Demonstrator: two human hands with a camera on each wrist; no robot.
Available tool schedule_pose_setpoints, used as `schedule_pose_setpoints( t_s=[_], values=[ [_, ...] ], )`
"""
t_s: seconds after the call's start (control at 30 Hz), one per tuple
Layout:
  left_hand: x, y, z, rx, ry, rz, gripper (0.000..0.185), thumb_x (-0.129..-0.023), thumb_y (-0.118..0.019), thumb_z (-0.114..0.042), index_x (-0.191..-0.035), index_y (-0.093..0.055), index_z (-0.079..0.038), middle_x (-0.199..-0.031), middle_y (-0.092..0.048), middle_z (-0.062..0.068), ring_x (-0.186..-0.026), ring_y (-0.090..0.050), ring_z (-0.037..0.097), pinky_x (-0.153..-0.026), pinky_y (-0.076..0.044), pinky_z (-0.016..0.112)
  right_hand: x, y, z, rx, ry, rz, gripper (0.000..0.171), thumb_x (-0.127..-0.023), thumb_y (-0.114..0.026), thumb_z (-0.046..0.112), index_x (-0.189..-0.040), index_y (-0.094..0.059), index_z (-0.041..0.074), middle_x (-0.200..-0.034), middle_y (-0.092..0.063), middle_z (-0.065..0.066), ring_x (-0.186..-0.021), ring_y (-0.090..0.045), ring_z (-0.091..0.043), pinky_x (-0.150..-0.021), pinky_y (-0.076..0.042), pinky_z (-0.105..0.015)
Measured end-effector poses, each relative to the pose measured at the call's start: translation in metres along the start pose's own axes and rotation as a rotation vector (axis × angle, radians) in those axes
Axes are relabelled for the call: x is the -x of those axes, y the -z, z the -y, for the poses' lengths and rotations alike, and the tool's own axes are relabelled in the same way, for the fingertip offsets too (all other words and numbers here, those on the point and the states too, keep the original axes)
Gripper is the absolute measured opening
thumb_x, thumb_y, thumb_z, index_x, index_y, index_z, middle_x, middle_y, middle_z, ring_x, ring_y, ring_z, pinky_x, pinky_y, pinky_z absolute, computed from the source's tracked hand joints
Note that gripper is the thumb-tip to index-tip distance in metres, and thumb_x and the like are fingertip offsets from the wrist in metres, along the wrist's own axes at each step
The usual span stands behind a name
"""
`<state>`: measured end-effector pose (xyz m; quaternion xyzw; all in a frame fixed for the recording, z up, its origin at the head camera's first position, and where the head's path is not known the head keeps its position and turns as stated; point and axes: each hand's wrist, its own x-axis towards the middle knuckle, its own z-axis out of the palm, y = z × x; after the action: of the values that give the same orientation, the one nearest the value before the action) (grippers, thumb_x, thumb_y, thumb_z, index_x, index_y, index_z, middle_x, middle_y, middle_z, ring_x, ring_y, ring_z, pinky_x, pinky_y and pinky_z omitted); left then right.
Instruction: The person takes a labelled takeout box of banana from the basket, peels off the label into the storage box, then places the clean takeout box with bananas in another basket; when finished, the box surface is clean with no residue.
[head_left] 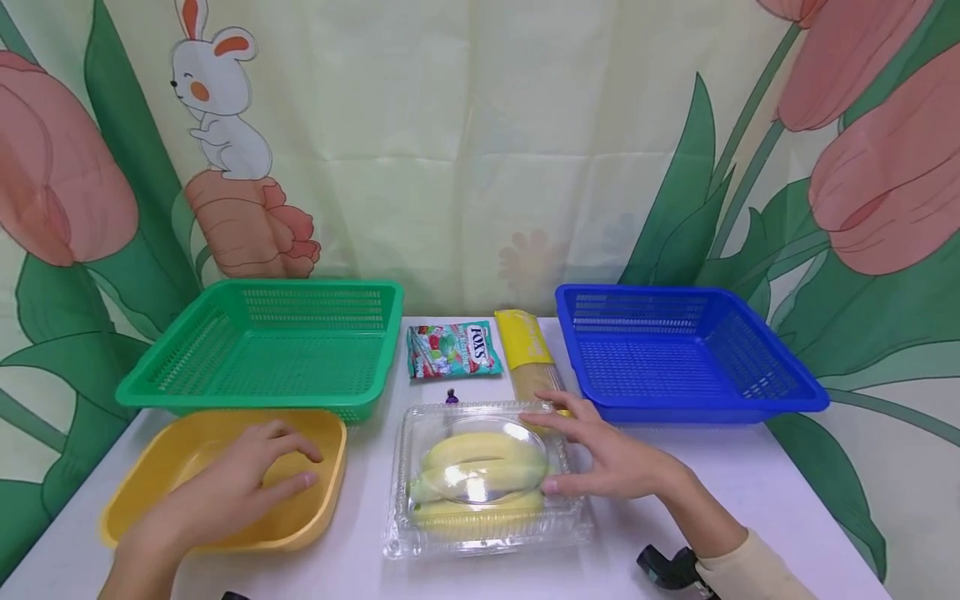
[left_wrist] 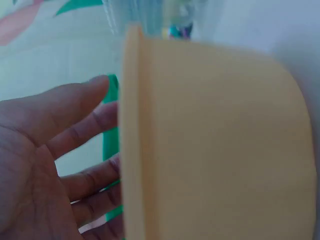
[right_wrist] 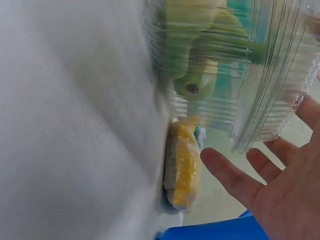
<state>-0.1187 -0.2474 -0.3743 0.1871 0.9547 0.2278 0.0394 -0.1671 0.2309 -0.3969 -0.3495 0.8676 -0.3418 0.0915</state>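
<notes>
Nearest, the clear clamshell box (head_left: pixel 483 479) of bananas (head_left: pixel 480 475) sits on the white tabletop (head_left: pixel 750 500). The right hand (head_left: pixel 611 462) spreads straight fingers against its right side, gripping nothing. It looks thin, slick, crushable and fruit-heavy, best taken low by both side walls. Left of the box, the left hand (head_left: pixel 240 487) rests relaxed in the yellow bowl (head_left: pixel 322 492). Behind the box lie the candy bag (head_left: pixel 452 350) and spaghetti pack (head_left: pixel 528 354).
</notes>
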Motion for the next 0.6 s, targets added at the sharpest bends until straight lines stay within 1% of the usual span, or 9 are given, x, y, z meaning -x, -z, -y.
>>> schedule_pose_setpoints(
  t_s=[0.13,0.23,0.3,0.37,0.47,0.53,0.6],
  values=[
    [-0.009,-0.005,-0.021,0.028,-0.003,0.039,0.017,-0.098,-0.065,-0.051,-0.109,-0.069,-0.039,-0.117,-0.059,-0.01,-0.118,-0.049,0.021,-0.096,-0.051,0.051,0.003,0.003,0.0,0.016,-0.005,-0.004,0.072,-0.09,-0.077,0.045,-0.155,-0.046,0.034,-0.169,-0.015,-0.002,-0.153,-0.02,-0.031,-0.104,-0.051,-0.053],
    [-0.018,-0.007,-0.035,0.05,-0.017,0.069,0.018,-0.098,-0.065,-0.053,-0.111,-0.068,-0.04,-0.117,-0.058,-0.011,-0.118,-0.049,0.019,-0.097,-0.051,0.05,0.008,0.002,-0.001,0.039,-0.004,-0.009,0.073,-0.091,-0.076,0.046,-0.156,-0.044,0.034,-0.17,-0.013,-0.002,-0.153,-0.019,-0.036,-0.101,-0.049,-0.061],
    [-0.023,-0.009,-0.042,0.066,-0.036,0.071,0.021,-0.097,-0.064,-0.055,-0.113,-0.067,-0.041,-0.119,-0.057,-0.011,-0.12,-0.05,0.019,-0.099,-0.051,0.051,0.011,0.001,-0.003,0.054,-0.002,-0.015,0.073,-0.091,-0.076,0.046,-0.156,-0.044,0.034,-0.171,-0.012,-0.001,-0.153,-0.018,-0.039,-0.1,-0.045,-0.068],
    [-0.027,-0.011,-0.046,0.088,-0.06,0.071,0.028,-0.097,-0.063,-0.057,-0.118,-0.066,-0.038,-0.123,-0.057,-0.01,-0.122,-0.051,0.02,-0.101,-0.051,0.052,0.012,0.001,-0.004,0.067,0.015,-0.021,0.074,-0.092,-0.076,0.044,-0.157,-0.043,0.033,-0.172,-0.011,-0.001,-0.154,-0.015,-0.043,-0.1,-0.04,-0.074],
    [-0.031,-0.017,-0.049,0.116,-0.082,0.066,0.043,-0.096,-0.063,-0.061,-0.128,-0.063,-0.033,-0.13,-0.054,-0.009,-0.126,-0.051,0.02,-0.105,-0.05,0.053,0.01,0.0,-0.006,0.063,0.041,-0.014,0.074,-0.093,-0.075,0.041,-0.158,-0.042,0.032,-0.172,-0.01,0.0,-0.155,-0.012,-0.046,-0.101,-0.034,-0.08],
    [-0.032,-0.021,-0.05,0.135,-0.094,0.062,0.054,-0.094,-0.064,-0.062,-0.138,-0.059,-0.029,-0.137,-0.051,-0.008,-0.13,-0.05,0.021,-0.106,-0.049,0.053,0.009,0.0,-0.007,0.059,0.054,-0.008,0.076,-0.093,-0.076,0.039,-0.159,-0.04,0.032,-0.173,-0.008,0.0,-0.154,-0.011,-0.048,-0.102,-0.032,-0.081],
    [-0.033,-0.025,-0.051,0.152,-0.096,0.049,0.066,-0.093,-0.064,-0.063,-0.148,-0.051,-0.028,-0.149,-0.043,-0.004,-0.134,-0.048,0.024,-0.106,-0.049,0.053,0.007,0.0,-0.008,0.037,0.061,-0.003,0.08,-0.092,-0.077,0.035,-0.161,-0.037,0.03,-0.173,-0.006,-0.001,-0.154,-0.012,-0.048,-0.102,-0.035,-0.079]
  ],
)
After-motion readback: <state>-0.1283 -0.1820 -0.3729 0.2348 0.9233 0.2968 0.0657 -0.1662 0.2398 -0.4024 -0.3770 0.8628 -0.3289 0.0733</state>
